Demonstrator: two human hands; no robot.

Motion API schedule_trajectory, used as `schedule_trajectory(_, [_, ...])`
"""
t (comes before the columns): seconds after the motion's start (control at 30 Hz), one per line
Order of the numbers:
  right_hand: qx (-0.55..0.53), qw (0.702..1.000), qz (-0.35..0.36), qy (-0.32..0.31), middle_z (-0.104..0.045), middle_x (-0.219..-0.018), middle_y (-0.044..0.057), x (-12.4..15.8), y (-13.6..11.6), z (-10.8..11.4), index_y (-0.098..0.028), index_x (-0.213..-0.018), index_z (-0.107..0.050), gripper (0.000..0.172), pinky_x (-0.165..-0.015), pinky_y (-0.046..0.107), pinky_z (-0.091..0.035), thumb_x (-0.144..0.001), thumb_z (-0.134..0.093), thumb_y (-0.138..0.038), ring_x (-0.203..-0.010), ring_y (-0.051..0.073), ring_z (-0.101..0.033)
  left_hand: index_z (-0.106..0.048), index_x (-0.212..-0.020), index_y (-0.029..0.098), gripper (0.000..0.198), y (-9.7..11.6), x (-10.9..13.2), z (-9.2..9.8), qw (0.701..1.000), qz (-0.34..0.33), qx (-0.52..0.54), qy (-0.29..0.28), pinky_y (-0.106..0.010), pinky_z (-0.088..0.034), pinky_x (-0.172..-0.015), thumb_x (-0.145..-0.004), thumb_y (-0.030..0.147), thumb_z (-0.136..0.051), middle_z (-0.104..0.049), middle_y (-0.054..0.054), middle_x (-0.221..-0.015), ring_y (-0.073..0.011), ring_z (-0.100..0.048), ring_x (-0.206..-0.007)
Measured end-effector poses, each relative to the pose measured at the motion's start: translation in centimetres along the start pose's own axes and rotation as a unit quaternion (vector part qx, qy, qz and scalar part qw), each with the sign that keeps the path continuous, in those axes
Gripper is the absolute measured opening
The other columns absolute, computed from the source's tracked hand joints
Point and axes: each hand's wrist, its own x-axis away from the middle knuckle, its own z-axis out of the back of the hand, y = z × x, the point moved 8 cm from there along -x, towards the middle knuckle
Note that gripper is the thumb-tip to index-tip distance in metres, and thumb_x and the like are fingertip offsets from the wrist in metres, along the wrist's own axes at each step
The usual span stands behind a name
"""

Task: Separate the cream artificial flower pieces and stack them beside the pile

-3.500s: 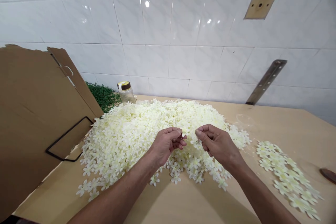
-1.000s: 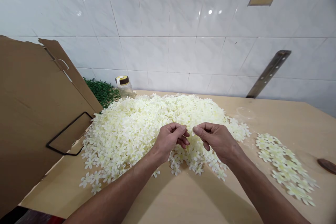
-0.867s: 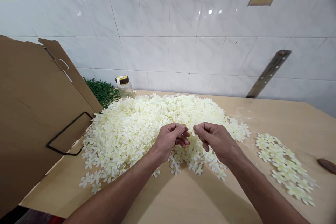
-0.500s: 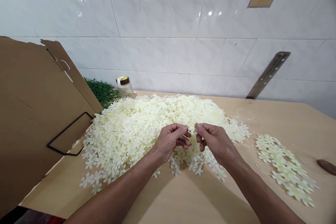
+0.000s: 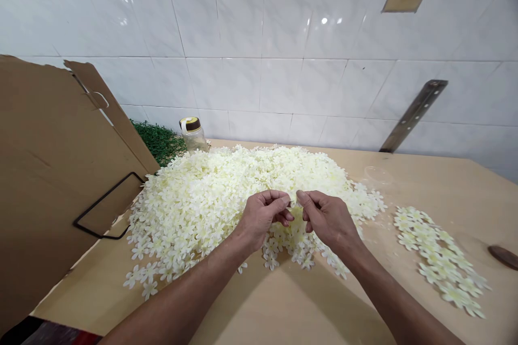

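A wide heap of pale cream artificial flowers (image 5: 210, 194) covers the middle of the table. My left hand (image 5: 265, 215) is over its near side, thumb and forefinger pinched and the other fingers curled. Facing it, my right hand (image 5: 329, 221) is pinched too, its thumb tip a small gap away from the left fingertips. Whatever the two pinches hold is too small and too pale against the flowers to make out. Several loose flowers (image 5: 271, 259) lie on the tabletop just below my hands.
A strip of spread flowers (image 5: 441, 259) lies at right, near a dark brown oval object (image 5: 504, 256). Behind the heap stand a lidded bottle (image 5: 194, 135) and green artificial foliage (image 5: 157, 143). Cardboard (image 5: 60, 188) with a black wire handle (image 5: 105, 205) rises at left. A metal bracket (image 5: 415, 116) stands against the tiled wall.
My right hand has moved slightly left, bringing its fingertips closer to my left hand, and its fingers are curled tighter. My left hand has hardly moved.
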Motion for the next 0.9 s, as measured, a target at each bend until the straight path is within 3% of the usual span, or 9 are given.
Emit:
schedule_trajectory(0.27, [-0.001, 1.000, -0.006, 0.014, -0.055, -0.053, -0.001, 0.1, 0.1, 0.1, -0.021, -0.062, -0.053, 0.052, -0.044, 0.026, -0.044, -0.091, -0.046, -0.064, -0.041, 0.016, -0.058, -0.067, -0.093, 0.011, 0.033, -1.0, 0.2, -0.7, 0.998, 0.030, 0.051, -0.030, -0.025, -0.048, -0.057, -0.072, 0.032, -0.081, -0.068, -0.009, -0.089, -0.0124, -0.064, -0.063])
schedule_trajectory(0.43, [0.003, 1.000, 0.007, 0.020, -0.053, -0.051, -0.001, 0.1, -0.1, 0.2, -0.021, -0.060, -0.052, 0.053, -0.043, 0.026, -0.043, -0.091, -0.046, -0.063, -0.040, 0.015, -0.055, -0.068, -0.085, 0.010, 0.032, -1.0, 0.3, -0.5, 0.998, 0.032, 0.046, -0.004, -0.022, -0.045, -0.055, -0.067, 0.030, -0.085, -0.069, -0.008, -0.083, -0.0096, -0.060, -0.059])
schedule_trajectory(0.63, [-0.007, 1.000, 0.006, 0.029, -0.052, -0.054, -0.001, 0.0, 0.2, 0.2, -0.020, -0.065, -0.056, 0.051, -0.043, 0.025, -0.044, -0.092, -0.046, -0.062, -0.041, 0.014, -0.054, -0.069, -0.085, 0.011, 0.031, -1.4, 0.1, -0.4, 0.998, 0.049, 0.043, -0.018, -0.021, -0.045, -0.054, -0.067, 0.031, -0.084, -0.070, -0.009, -0.085, -0.0091, -0.060, -0.059])
schedule_trajectory(0.8, [-0.052, 0.997, -0.029, 0.039, -0.056, -0.054, -0.001, -0.4, 0.6, 1.2, -0.018, -0.085, -0.069, 0.046, -0.043, 0.025, -0.047, -0.091, -0.050, -0.060, -0.041, 0.013, -0.055, -0.067, -0.084, 0.011, 0.026, -1.6, 0.0, -0.4, 0.997, 0.051, 0.046, -0.034, -0.021, -0.044, -0.053, -0.069, 0.027, -0.082, -0.070, -0.009, -0.086, -0.0096, -0.061, -0.059])
schedule_trajectory(0.9, [-0.088, 0.996, -0.013, 0.014, -0.066, -0.070, 0.002, -0.5, 0.2, 1.2, -0.017, -0.097, -0.070, 0.044, -0.043, 0.025, -0.049, -0.090, -0.054, -0.057, -0.043, 0.011, -0.054, -0.066, -0.083, 0.012, 0.024, -1.5, 0.0, -0.4, 0.997, 0.052, 0.045, -0.026, -0.021, -0.044, -0.053, -0.070, 0.026, -0.081, -0.070, -0.008, -0.085, -0.0095, -0.061, -0.058])
